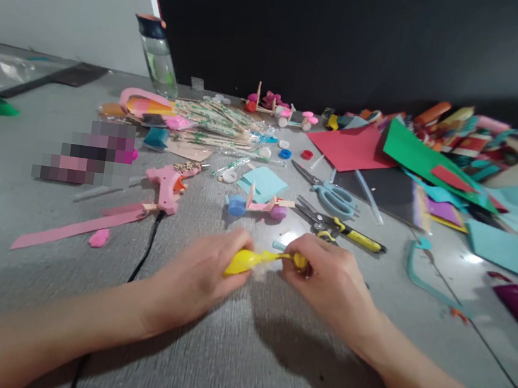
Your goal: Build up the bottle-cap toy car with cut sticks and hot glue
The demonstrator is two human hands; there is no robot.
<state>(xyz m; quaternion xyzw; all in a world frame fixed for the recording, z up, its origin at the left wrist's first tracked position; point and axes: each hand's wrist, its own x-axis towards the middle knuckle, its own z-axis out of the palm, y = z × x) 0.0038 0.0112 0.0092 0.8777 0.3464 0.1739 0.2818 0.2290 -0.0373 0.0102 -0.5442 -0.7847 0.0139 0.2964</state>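
Stretched between my two hands is a soft yellow lump that looks like modelling clay (243, 262). My left hand (214, 261) is closed round its thicker part, and a thin strand runs across to the right. In my right hand (324, 279), the fingers pinch the smaller yellow end. Something clear, perhaps plastic film, shows beneath the strand. Just beyond my hands stands a small toy car (261, 208) with blue and purple wheels. A pair of pliers with yellow-and-black handles (354, 232) lies beyond my right hand, partly hidden by it.
To the left lie a pink glue gun (164, 188) with a black cord, a pink strip (77, 230) and a pink lump (99, 237). Blue scissors (334, 199), light-blue paper (264, 184) and red paper (346, 145) lie farther back. A water bottle (159, 60) stands behind.
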